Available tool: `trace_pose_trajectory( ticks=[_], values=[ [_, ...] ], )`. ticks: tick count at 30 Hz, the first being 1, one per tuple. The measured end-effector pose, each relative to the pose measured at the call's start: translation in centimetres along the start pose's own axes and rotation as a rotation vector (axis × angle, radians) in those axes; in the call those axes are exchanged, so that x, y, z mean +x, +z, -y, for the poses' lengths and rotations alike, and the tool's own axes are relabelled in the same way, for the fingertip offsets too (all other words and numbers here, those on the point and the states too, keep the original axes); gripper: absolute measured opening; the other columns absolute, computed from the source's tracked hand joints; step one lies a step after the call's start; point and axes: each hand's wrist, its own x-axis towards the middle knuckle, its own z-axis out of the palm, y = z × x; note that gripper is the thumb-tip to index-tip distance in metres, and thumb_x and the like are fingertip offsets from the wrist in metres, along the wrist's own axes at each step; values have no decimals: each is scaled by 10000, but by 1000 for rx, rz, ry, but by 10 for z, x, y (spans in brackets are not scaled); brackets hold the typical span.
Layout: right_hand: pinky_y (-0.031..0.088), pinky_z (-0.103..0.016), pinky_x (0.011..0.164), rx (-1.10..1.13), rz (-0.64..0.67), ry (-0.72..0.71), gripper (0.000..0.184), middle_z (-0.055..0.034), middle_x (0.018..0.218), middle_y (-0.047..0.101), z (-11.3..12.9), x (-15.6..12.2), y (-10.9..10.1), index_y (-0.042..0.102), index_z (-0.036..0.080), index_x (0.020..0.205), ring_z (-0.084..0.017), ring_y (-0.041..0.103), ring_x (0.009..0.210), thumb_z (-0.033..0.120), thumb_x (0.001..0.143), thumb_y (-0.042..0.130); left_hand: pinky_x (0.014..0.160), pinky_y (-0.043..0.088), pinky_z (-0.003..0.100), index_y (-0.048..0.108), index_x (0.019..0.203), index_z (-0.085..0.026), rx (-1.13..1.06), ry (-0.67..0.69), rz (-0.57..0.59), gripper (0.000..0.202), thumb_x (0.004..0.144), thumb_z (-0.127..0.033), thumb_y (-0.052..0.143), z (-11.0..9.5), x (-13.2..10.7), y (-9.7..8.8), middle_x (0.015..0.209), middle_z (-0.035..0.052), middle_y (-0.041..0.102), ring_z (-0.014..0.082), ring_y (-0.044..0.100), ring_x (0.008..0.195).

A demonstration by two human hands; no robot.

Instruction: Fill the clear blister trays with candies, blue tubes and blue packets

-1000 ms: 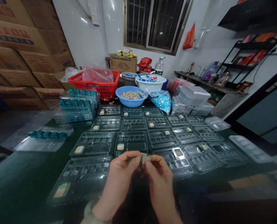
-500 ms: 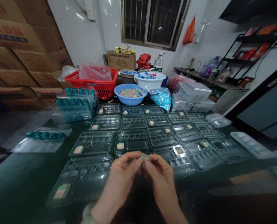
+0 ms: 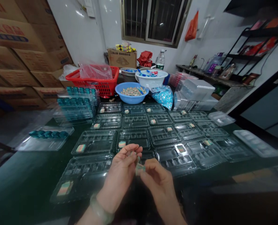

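Just above the front edge of the green table, my right hand (image 3: 158,181) pinches a small pale-green piece (image 3: 140,169), slightly blurred, between thumb and forefinger. My left hand (image 3: 123,168), with a pale bracelet at the wrist, is held close beside it, thumb pressed to curled fingers. What lies in those fingers is mostly hidden. Around my hands are clear plastic trays (image 3: 131,137) in rows, many with a small striped block in one compartment. One striped block (image 3: 65,188) lies in the near-left tray, another (image 3: 122,144) just beyond my left hand.
At the back stand a blue basin (image 3: 131,99) of small pieces, a white basin (image 3: 150,82) with blue items, and a red basket (image 3: 103,87). Stacked teal-filled packs (image 3: 75,106) are on the left, clear boxes (image 3: 197,90) on the right. Cartons (image 3: 10,59) line the left wall.
My hands have moved slightly apart from a shared pinch. The right has dropped lower with the pale-green piece; the left's fingers have risen a little. The view has shifted slightly.
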Motion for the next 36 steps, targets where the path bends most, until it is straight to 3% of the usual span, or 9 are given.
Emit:
trace_pose_trajectory(
  ticks=[5,9,12,17,20,25,29,36],
  values=[
    [411,-234,661,-96,-74,-47,43,-21,890,488,-5,0,9,582,182,770,-131,504,782,216,794,569,673,486,232,596,824,-147,59,52,59,169,675,-81,643,5,-1,1,880,69,643,156,602,796],
    [421,-258,740,23,-82,-31,52,-38,936,497,-10,5,11,579,170,794,-155,513,871,207,808,545,712,485,231,600,784,-143,-104,-65,69,156,683,-23,604,8,6,-1,830,50,635,157,607,831],
    [423,-246,677,103,-73,-6,66,-30,897,514,-16,7,12,562,166,791,-137,518,792,222,817,537,779,480,270,610,823,-122,-236,-137,67,128,725,-59,558,7,10,-2,890,79,632,198,592,917],
    [406,-224,617,120,-74,-17,59,-16,893,517,-16,8,8,556,172,792,-117,508,748,222,817,540,903,405,378,572,1002,-101,-174,35,177,260,759,-63,488,-1,6,3,1083,139,584,278,488,1091],
    [395,-221,603,43,-21,-20,49,-6,836,526,-8,9,2,563,172,786,-117,507,738,212,808,547,921,374,394,556,1027,-107,-36,59,236,294,757,-41,460,-6,2,3,1122,149,568,279,481,1098],
    [349,-212,544,-217,53,6,64,25,700,516,3,11,-5,549,162,714,-91,451,611,170,776,564,899,370,396,564,1035,-97,149,-76,390,314,761,-57,417,-13,-2,-2,1129,170,569,282,495,1076],
    [347,-213,554,-349,49,-27,60,25,711,511,5,10,-4,539,164,721,-93,444,619,125,766,545,812,413,388,549,1081,-115,238,-103,409,302,837,-217,404,-16,-8,-3,1145,182,559,303,498,1063],
    [372,-233,588,-413,33,-230,67,-2,781,502,3,0,-4,523,172,792,-110,471,674,121,805,481,886,345,468,381,1249,-180,82,-23,455,426,878,-362,278,-9,-21,1,1219,166,504,319,443,1125]
  ],
)
